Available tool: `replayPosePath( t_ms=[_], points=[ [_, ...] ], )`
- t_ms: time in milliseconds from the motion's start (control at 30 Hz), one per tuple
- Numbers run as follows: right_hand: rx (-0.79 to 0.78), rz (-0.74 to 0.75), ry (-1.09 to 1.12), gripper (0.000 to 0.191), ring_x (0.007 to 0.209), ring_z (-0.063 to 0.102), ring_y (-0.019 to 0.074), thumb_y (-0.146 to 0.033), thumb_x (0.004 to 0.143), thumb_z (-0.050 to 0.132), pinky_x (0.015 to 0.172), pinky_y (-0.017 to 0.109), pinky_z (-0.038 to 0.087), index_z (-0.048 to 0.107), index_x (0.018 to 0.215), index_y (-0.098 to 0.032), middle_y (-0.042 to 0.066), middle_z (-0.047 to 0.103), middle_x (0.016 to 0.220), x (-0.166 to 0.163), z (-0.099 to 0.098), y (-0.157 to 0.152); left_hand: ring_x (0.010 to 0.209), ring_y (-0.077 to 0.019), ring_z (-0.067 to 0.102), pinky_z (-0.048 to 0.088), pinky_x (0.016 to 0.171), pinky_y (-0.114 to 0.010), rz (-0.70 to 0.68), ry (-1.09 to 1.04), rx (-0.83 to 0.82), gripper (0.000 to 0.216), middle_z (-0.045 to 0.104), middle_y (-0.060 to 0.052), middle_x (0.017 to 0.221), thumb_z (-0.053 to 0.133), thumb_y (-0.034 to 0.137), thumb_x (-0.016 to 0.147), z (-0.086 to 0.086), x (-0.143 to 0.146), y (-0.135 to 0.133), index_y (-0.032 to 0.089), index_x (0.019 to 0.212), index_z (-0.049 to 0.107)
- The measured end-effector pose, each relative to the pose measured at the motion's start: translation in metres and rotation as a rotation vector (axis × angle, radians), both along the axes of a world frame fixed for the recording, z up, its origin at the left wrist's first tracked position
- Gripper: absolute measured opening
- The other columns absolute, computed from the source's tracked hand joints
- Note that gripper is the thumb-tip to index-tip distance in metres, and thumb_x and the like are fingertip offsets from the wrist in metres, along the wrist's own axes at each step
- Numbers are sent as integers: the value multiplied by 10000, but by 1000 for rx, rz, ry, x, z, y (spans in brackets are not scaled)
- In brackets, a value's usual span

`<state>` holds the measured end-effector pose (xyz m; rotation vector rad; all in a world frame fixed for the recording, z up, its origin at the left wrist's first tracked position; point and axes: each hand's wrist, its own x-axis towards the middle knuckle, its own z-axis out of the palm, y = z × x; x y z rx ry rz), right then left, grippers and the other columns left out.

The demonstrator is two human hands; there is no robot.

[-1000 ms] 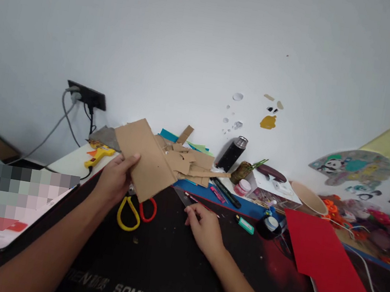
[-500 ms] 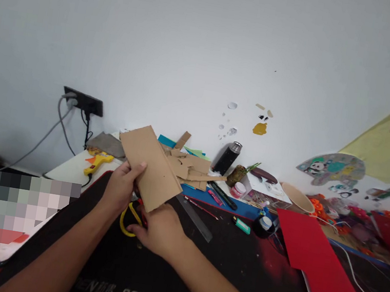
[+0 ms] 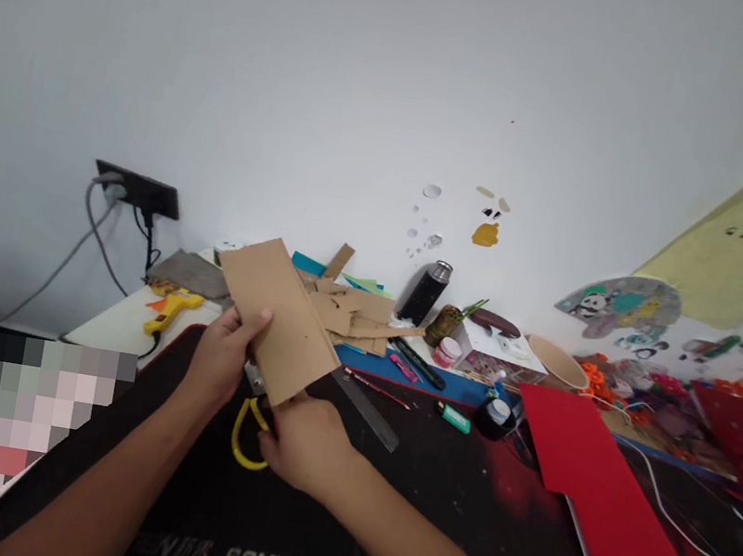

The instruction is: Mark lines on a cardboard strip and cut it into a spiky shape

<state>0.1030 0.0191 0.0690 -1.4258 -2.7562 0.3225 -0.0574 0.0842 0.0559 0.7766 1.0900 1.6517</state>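
Note:
My left hand (image 3: 222,358) grips a long brown cardboard strip (image 3: 277,315) by its left edge, thumb on top, and holds it tilted above the black desk mat (image 3: 303,530). Under the strip's lower end my right hand (image 3: 301,441) is closed around the handles of the scissors (image 3: 246,432), whose yellow loop shows beside my fingers and whose metal blade tip peeks out near my left thumb. The red loop is hidden by my right hand.
A metal ruler (image 3: 368,412) lies right of my hands. Cardboard scraps (image 3: 355,313), a black flask (image 3: 426,291), pens, a green lighter (image 3: 453,416) and tape (image 3: 494,415) crowd the back. A red sheet (image 3: 613,532) lies at right, a yellow glue gun (image 3: 173,305) at left.
My right hand moved left from the pencil area to the scissors and closed on their handles. The cardboard strip stayed in my left hand, shifting slightly.

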Motion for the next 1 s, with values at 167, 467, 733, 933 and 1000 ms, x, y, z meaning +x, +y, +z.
replayPosePath(
  t_ms=[167, 467, 733, 933, 1000],
  points=[
    [-55, 18, -36, 466, 1048, 826, 365, -421, 1004, 768, 853, 447, 683, 752, 1385, -153, 203, 779, 1304, 18, 5, -13, 775, -202, 674, 548, 648, -273, 0, -50, -24, 598, 793, -53, 934, 1016, 508, 573, 1, 3, -1, 164, 1003, 782],
    [-120, -77, 60, 387, 958, 803, 311, -272, 922, 749, 821, 389, 626, 813, 1290, -166, 170, 787, 1243, 39, -3, -24, 734, -209, 738, 595, 575, -252, -18, -93, -43, 491, 826, -67, 950, 1014, 397, 609, -1, 4, -2, 164, 984, 800],
    [-551, -318, 854, 231, 675, 580, 108, -173, 796, 825, 635, 224, 440, 798, 1024, -194, -20, 725, 888, 69, -46, -13, 812, -250, 783, 663, 646, -282, -18, -186, -63, 370, 837, -90, 966, 951, 297, 683, -2, 3, 1, 160, 991, 798],
    [-823, -389, 1171, 295, 503, 491, 67, -380, 828, 823, 441, 181, 318, 689, 1019, -200, -22, 720, 865, 82, -60, -7, 809, -259, 791, 677, 663, -304, -33, -216, -140, 267, 842, -112, 969, 873, 232, 760, 0, 4, 1, 140, 1000, 800],
    [-866, -407, 1312, 337, 498, 517, 71, -423, 829, 841, 401, 173, 269, 671, 1008, -193, 17, 762, 914, 83, -55, -4, 781, -258, 790, 674, 642, -306, -59, -211, -187, 244, 846, -125, 967, 856, 216, 785, 2, 6, -1, 127, 1007, 812]
  ],
)
